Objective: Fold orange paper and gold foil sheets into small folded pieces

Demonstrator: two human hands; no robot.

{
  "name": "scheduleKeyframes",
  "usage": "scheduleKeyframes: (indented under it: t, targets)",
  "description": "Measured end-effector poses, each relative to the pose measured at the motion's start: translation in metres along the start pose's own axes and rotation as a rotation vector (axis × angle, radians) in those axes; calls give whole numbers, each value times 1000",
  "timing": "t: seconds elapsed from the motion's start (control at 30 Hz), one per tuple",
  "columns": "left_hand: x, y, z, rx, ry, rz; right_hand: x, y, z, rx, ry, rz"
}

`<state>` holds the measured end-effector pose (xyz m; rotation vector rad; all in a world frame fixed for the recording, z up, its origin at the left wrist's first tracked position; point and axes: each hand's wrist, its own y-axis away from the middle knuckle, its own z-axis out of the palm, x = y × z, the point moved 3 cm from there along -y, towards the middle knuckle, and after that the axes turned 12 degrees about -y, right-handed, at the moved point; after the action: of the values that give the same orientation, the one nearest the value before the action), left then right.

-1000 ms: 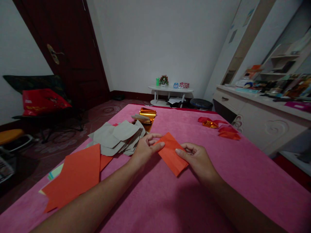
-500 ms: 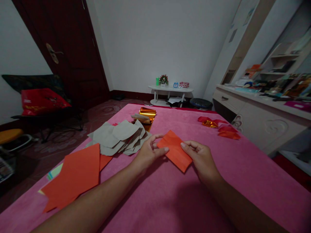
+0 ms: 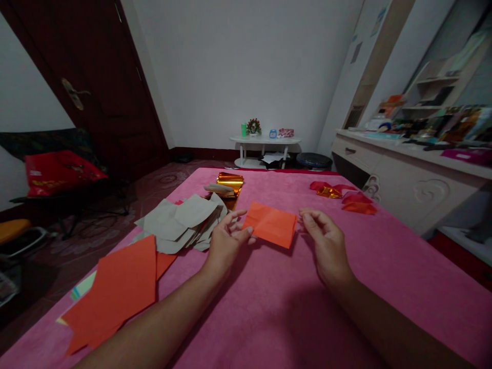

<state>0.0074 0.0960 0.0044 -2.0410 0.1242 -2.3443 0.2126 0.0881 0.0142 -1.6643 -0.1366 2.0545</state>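
Note:
A folded piece of orange paper (image 3: 270, 224) is raised slightly over the pink cloth, its creased face toward me. My left hand (image 3: 230, 236) grips its left edge between thumb and fingers. Just beside the paper's right edge is my right hand (image 3: 326, 238), thumb and fingertips drawn together with nothing visible between them; a narrow gap seems to part them from the paper. Left of my left hand lies a loose pile of grey paper pieces (image 3: 180, 218). Larger orange sheets (image 3: 119, 282) are spread nearer me on the left.
A shiny gold foil roll (image 3: 230, 179) lies at the cloth's far side. Red and gold folded pieces (image 3: 357, 202) rest at the right. Beneath everything spreads the pink cloth (image 3: 246, 318). A dresser (image 3: 407, 169) stands along the right, and a small white table (image 3: 265, 139) by the wall.
The orange paper has turned from a diamond slant to nearly level. My right hand has come off its lower right edge and moved slightly right. The view has shifted a little.

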Motion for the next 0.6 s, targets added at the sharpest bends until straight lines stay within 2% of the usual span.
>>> scheduleKeyframes:
  t: [0.13, 0.33, 0.6]
  targets:
    - [-3, -2, -4, 70, -13, 60, -1, 3, -1, -11, 23, -63]
    - [-7, -3, -5, 65, -44, 103, -9, 10, 9, -118, 143, -122]
    - [-3, 1, -1, 37, -21, 105, -4, 12, 13, -139, 135, -76]
